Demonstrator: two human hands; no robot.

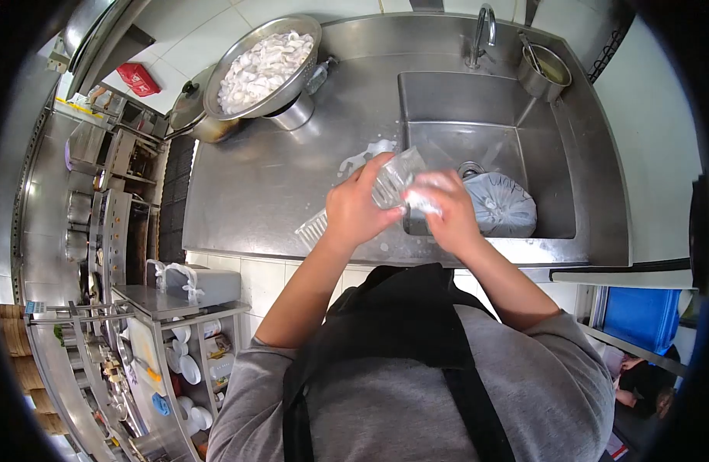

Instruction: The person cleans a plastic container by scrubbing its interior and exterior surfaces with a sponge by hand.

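Note:
My left hand (358, 202) is wrapped round a clear ribbed plastic container (397, 175), held over the steel counter near the sink's left edge. My right hand (445, 202), slightly blurred, has its fingers closed on a small white wad (422, 202) at the container's right side. What the wad is made of is too blurred to tell. Below my left hand, another clear ribbed plastic piece (312, 229) shows over the counter. A wet, whitish patch lies on the steel just behind the container.
A tied plastic bag (499, 206) lies in the sink (566, 177) under the faucet (481, 35). A colander (312, 46) of white pieces stands at the back left beside a lidded pan (208, 127). A metal pot (545, 81) sits at the back right corner.

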